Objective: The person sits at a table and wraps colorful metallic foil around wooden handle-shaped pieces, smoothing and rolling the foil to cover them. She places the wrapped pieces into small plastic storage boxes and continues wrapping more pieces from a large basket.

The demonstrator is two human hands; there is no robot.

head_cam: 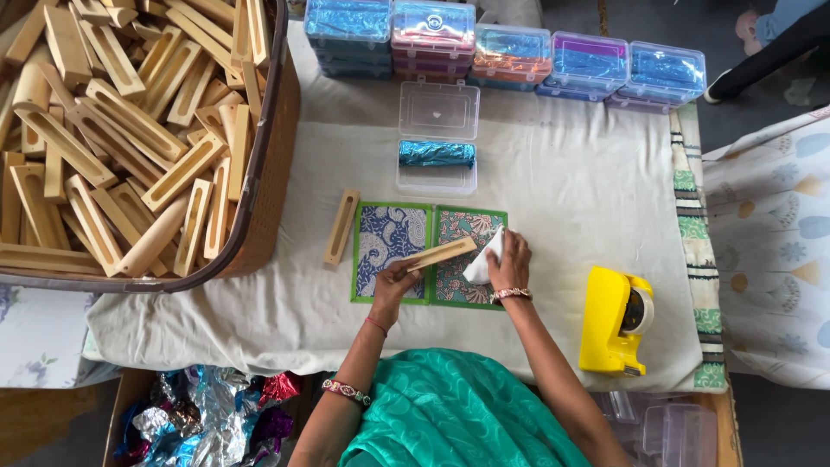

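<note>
Wooden block (441,254), a slim pale slat with a slot along its length, is held just above the patterned mat (429,253) near the middle of the table (562,199). Its long axis runs nearly left to right across the view, tilted so that the right end sits a little farther from the person and the left end a little nearer.

Going from big to small: the table is covered by a cream cloth. At its left stands a large brown basket (268,173) heaped with many more wooden blocks of the same kind, lying every which way. Along the far edge runs a row of clear plastic boxes (510,52) with shiny blue, pink and orange foil inside. The mat, green-edged with two paisley panels, lies in front of the person. A yellow tape dispenser (609,322) stands to the right of it, well apart. An open clear box (437,143) holding one blue foil-wrapped piece (437,154) lies just beyond the mat. A single loose block (341,227) lies just left of the mat, its long axis pointing away from the person.

The left hand (393,281) has its fingers closed on the left end of the held block. The right hand (510,259) has its fingers closed on a white cloth (484,264), pressed by the block's right end.
</note>
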